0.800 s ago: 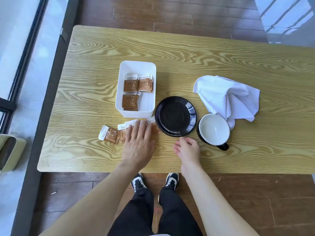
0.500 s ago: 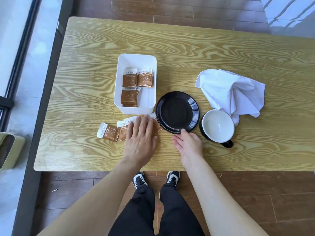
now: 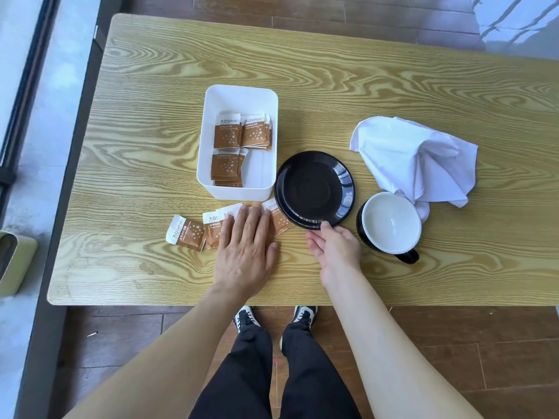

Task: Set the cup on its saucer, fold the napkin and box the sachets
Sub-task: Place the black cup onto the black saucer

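Observation:
A black saucer (image 3: 314,189) sits mid-table, its near-left edge lying over one loose sachet. My right hand (image 3: 335,252) is at the saucer's near rim, thumb on top of the edge and fingers curled beneath it. The black cup (image 3: 390,225), white inside, stands to the right of the saucer with its handle towards me. A crumpled white napkin (image 3: 414,158) lies behind the cup and touches it. My left hand (image 3: 245,249) rests flat on several loose brown sachets (image 3: 186,234). The white box (image 3: 239,98) behind them holds several more sachets.
The wooden table (image 3: 332,71) ends just in front of my hands, with dark plank floor beyond it. A pale green container (image 3: 15,261) stands on the floor at the left. My shoes and dark trousers show below the table edge.
My right hand slid forward from the bare table to the saucer's near rim and took hold of it. My left hand stayed flat on the loose sachets.

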